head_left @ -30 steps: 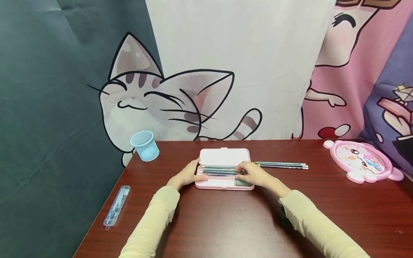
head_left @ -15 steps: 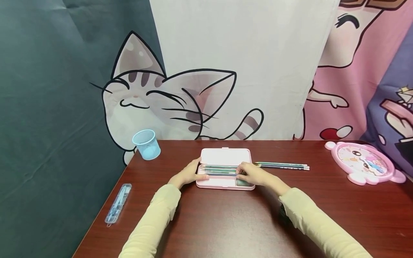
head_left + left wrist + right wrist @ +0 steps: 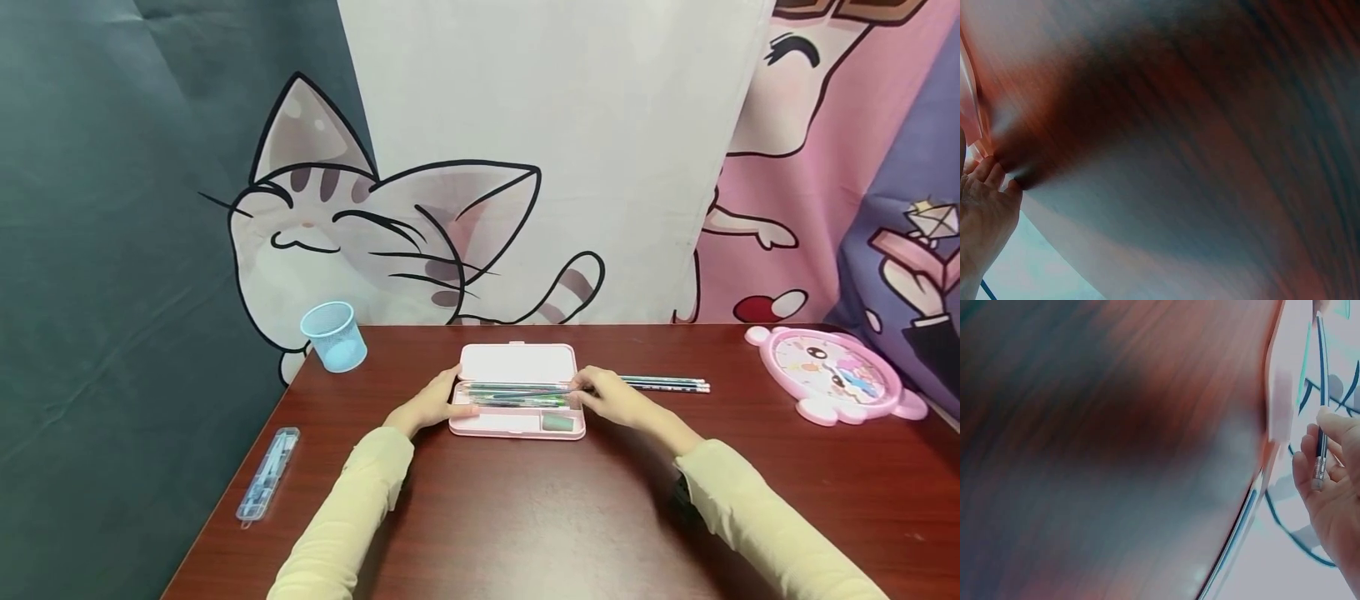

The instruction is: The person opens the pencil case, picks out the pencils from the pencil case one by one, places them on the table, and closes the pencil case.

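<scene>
A pink pencil case [image 3: 495,432] lies with its lid folded back on the table. Several pencils [image 3: 487,388] fill its long compartment, and a grey-green block [image 3: 557,422] sits in the small front right one. My left hand [image 3: 429,406] grips the case's left end, thumb over the rim and fingers along the side. Between thumb and fingers, my right hand [image 3: 618,400] pinches a dark blue pencil [image 3: 1322,369] near its eraser end. That pencil slants over the others, its point towards the left of the case.
More pencils [image 3: 667,383] lie side by side right of the case, partly behind my right hand. A blue mesh cup [image 3: 335,340] stands at the back left, a clear slim box [image 3: 268,475] at the left edge. A pink clock [image 3: 836,375] lies far right.
My right hand has drawn back to the right from among the pencils, with one pencil's eraser end raised in its fingers. The left hand stays at the case's left end.
</scene>
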